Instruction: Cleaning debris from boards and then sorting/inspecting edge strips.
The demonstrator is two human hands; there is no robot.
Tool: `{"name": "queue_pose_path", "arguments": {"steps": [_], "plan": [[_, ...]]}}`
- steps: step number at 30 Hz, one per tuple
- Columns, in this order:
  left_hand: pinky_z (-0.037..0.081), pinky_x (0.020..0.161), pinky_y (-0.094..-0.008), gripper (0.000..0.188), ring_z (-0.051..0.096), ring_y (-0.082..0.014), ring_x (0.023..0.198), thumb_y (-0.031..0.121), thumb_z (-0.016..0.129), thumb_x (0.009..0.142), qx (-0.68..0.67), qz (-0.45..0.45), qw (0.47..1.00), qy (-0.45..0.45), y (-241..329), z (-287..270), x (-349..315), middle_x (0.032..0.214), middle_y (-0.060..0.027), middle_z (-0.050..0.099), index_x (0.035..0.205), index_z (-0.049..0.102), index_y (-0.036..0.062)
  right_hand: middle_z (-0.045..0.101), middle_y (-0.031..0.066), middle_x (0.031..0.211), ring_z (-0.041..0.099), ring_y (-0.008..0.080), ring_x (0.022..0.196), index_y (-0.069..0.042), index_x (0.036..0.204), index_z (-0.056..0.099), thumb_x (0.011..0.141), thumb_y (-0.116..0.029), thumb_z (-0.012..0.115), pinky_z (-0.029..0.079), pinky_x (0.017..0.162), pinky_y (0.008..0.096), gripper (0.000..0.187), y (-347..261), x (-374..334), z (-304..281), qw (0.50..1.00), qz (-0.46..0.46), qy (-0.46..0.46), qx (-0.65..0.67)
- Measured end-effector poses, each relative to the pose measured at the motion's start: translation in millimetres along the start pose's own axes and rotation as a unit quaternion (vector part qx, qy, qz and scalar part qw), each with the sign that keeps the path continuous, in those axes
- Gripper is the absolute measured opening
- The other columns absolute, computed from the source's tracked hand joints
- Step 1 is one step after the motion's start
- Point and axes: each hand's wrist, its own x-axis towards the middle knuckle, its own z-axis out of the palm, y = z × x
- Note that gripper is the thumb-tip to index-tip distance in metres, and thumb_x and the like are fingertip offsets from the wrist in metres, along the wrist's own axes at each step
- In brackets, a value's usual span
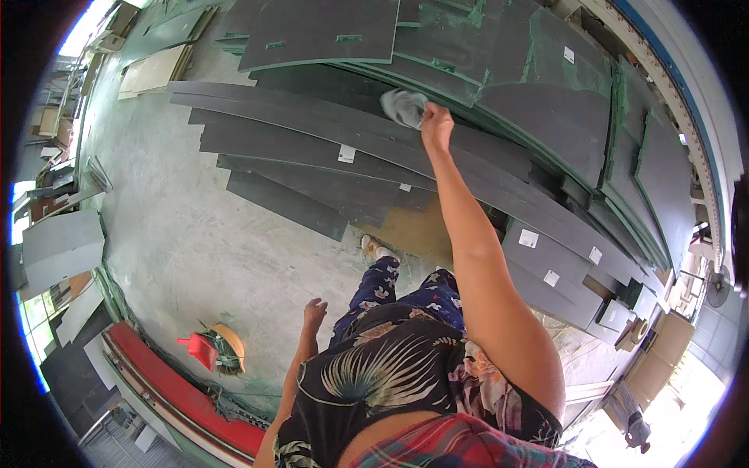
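Observation:
My right hand (437, 127) reaches far forward, its fingers closed on a crumpled grey cloth (404, 108). The cloth hangs over long dark grey panels (312, 125), close to the edge of a higher stack of green-edged panels (538, 117). Whether the cloth touches a panel I cannot tell. Low at my left side is my left hand (314, 312), its fingers loosely curled with nothing visible in them. Small white labels (346, 154) stick to several of the panels.
I stand on a concrete floor (195, 234) at the near edge of the stacked panels. Back left lies a red dustpan (200, 351) beside a broom-like bundle, near a long red bench-like surface (172, 390). Another person (637, 429) is at the lower right, and a fan (716, 287) stands at the right.

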Motion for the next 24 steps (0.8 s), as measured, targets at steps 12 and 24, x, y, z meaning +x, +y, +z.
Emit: {"name": "queue_pose_path", "arguments": {"steps": [12,24], "plan": [[0.050,0.064,-0.0300,0.050,0.062,-0.0183,0.071,0.020,0.063,0.078,-0.030,0.039,0.998,-0.031,24,-42,44,0.093,-0.0175,0.065,0.120,0.051,-0.0036,0.046,0.0150,0.130,0.032,0.0356,0.127,-0.012,0.129,0.047,0.077,-0.041,0.063,0.034,0.102,0.0453,0.061,-38,-13,30,0.969,-0.096,-0.129,-0.188],[0.050,0.060,-0.0308,0.047,0.062,-0.0194,0.065,0.019,0.065,0.076,-0.024,-0.022,0.999,-0.004,-37,-58,27,0.087,-0.0181,0.066,0.116,0.054,-0.0051,0.065,0.0138,0.078,0.063,0.0225,0.070,-0.001,0.081,0.068,0.077,-0.025,0.067,0.047,0.064,0.0309,0.024,-81,-3,61,0.998,-0.043,-0.004,0.038]]}}
